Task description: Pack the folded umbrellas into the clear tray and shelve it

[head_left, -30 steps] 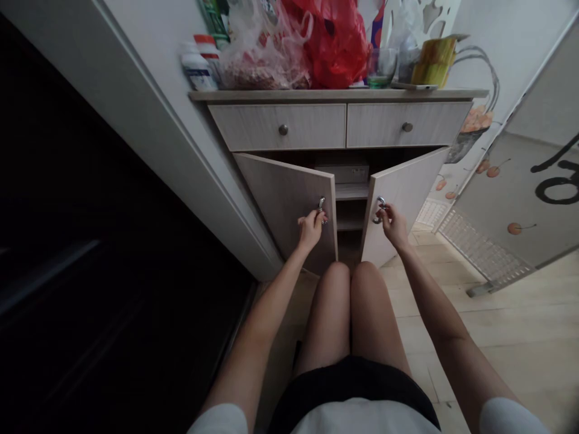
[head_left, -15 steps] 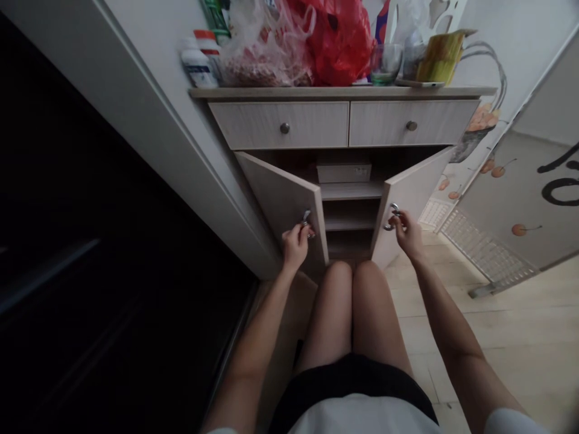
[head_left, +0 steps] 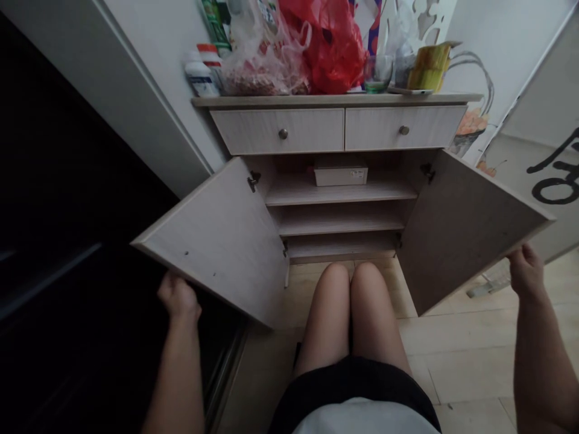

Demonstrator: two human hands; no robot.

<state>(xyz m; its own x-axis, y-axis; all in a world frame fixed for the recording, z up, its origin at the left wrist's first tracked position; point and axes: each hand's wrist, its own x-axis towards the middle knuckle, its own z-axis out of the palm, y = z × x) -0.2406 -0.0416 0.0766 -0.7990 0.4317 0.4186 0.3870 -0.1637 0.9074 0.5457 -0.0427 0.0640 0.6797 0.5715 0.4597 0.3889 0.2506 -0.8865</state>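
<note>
A pale wooden cabinet stands in front of my knees with both of its lower doors swung wide. My left hand is curled at the outer side of the left door, close to its free edge. At the right door, my right hand is closed near the free edge, its fingertips partly behind the panel. Both handles are hidden behind the doors. Inside, a white box with a small label rests on the upper shelf.
On the cabinet top are a red plastic bag, a clear bag, white bottles, a glass and a yellow container. A dark panel lies to the left. A white panel with black lettering stands right.
Both doors have swung outward from partly open to wide open. My hands have moved apart with them, left and right, and more of the shelves shows.
</note>
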